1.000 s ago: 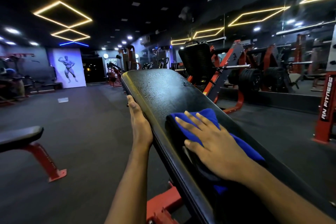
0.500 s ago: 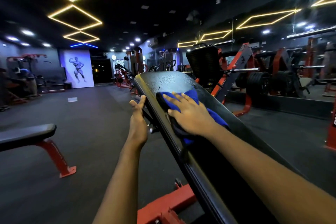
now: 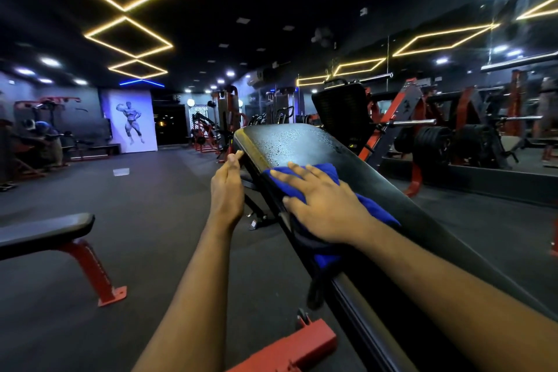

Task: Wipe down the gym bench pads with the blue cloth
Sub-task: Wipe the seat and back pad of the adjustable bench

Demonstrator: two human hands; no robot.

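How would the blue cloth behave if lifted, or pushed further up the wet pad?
Probably floppy: the blue cloth bunches under the right hand, and a fold sags over the bench pad edge. Likely light, being thin and soft-looking. It should slide readily, since droplets bead on the slick pad ahead.

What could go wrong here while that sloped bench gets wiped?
1. The bench pad is beaded with droplets near its top; the right hand, pressing flat on the blue cloth, might slide on the wet slope.
2. Part of the cloth hangs over the pad's left edge and could slip off.
3. The left hand only touches the edge, so it braces little.
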